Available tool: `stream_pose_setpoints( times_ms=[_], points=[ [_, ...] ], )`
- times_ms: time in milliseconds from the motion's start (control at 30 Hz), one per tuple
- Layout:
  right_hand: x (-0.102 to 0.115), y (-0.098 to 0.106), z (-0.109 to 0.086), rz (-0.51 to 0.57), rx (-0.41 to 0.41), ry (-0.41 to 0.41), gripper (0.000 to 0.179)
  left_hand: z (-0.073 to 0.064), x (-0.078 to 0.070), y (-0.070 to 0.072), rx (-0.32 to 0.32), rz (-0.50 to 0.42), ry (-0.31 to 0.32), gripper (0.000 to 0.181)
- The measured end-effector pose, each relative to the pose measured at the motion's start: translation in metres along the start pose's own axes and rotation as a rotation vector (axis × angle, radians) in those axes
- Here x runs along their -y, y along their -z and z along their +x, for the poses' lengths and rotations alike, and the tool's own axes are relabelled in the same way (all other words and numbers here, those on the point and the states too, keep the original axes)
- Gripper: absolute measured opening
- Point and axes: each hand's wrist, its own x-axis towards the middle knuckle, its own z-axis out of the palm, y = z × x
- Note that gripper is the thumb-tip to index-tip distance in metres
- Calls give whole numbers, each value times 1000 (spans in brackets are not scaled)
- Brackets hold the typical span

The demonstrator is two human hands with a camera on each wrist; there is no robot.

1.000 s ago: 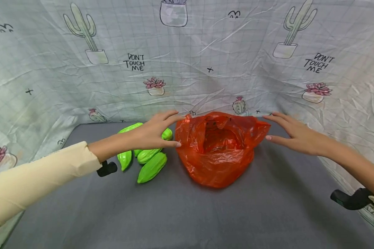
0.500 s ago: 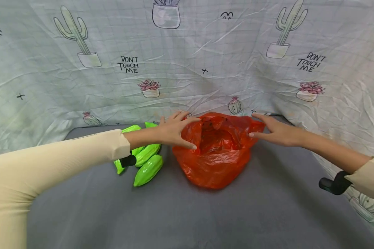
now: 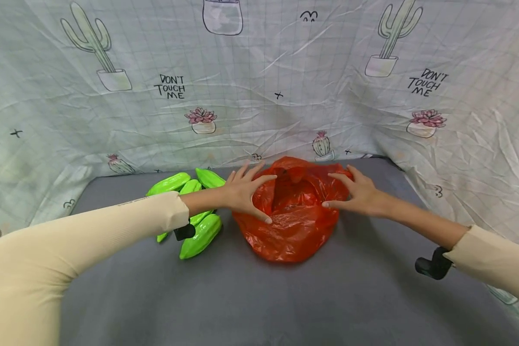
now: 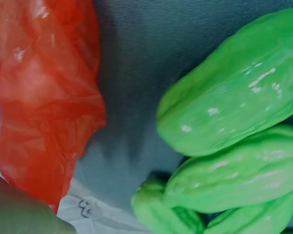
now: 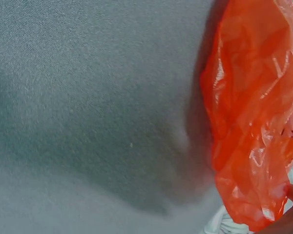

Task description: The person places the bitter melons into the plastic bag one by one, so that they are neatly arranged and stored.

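Note:
A red plastic bag (image 3: 287, 240) stands on the grey table with its mouth gaping upward; crumpled film shows inside. At the left side of its mouth is my left hand (image 3: 241, 194), fingers spread and thumb apart. My right hand (image 3: 361, 194) is at the opposite side, its fingers extended against or just over the rim; firm contact is hard to tell. Neither hand is curled round the film. Several glossy green ridged gourds (image 3: 201, 236) lie left of the bag, partly hidden by my left forearm. The left wrist view shows the gourds (image 4: 234, 92) close up, apart from the bag (image 4: 44, 102).
The grey tabletop (image 3: 259, 302) extends in front of the bag and to its right. Behind and along both sides hangs a pale cloth (image 3: 251, 96) printed with cacti. Black straps with small devices (image 3: 434, 264) sit at both wrists.
Both hands have moved inward to the bag's mouth, the left one rightward and the right one leftward. The right side of the bag's rim is pushed inward. The head view has shifted slightly.

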Motion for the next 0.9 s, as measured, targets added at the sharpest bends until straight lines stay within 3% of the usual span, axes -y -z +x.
stream_pose_setpoints(
  times_ms=[233,400,567,667,900],
  points=[
    [-5,-14,7,21,-48,-3,90,1,13,-14,-25,-5,72,109],
    [-11,-28,15,53,-73,7,88,6,14,-23,-36,-94,69,100],
    [-11,-39,20,127,-116,-22,80,11,12,-34,-61,-196,77,77],
    [-10,-46,22,149,-127,-34,82,12,11,-39,-67,-173,66,76],
    [-17,-62,16,136,-86,-24,107,3,7,-47,-16,-110,-3,93]
  ],
)
